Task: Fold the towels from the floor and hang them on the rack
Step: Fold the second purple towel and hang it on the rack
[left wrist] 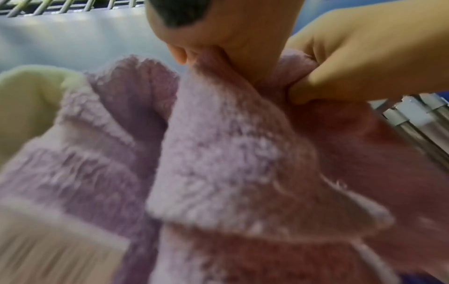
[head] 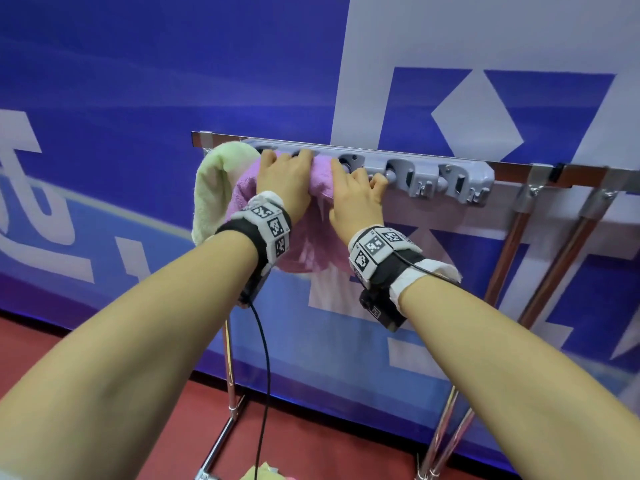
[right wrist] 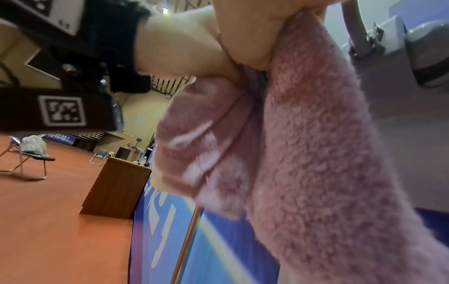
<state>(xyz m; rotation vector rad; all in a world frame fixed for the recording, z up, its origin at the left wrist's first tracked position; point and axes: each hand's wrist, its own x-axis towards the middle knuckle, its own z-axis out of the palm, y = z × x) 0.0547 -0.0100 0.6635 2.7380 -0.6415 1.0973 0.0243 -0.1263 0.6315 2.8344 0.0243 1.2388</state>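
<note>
fluffy pink towel [head: 320, 183], bunched at rack [head: 433, 174]

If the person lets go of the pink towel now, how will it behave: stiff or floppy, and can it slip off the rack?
Probably floppy: the pink towel bunches and folds under the left hand and right hand. Its fluffy pile suggests that it is light and not slippery. It could still slide off the grey rack if more of it hangs on one side.

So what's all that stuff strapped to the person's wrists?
Both arms are bare, no sleeves. Each wrist wears a black strap carrying pale blocks printed with black-and-white square codes, over white padding. A small black camera box hangs under each wrist, and thin black cables trail off them.
</note>
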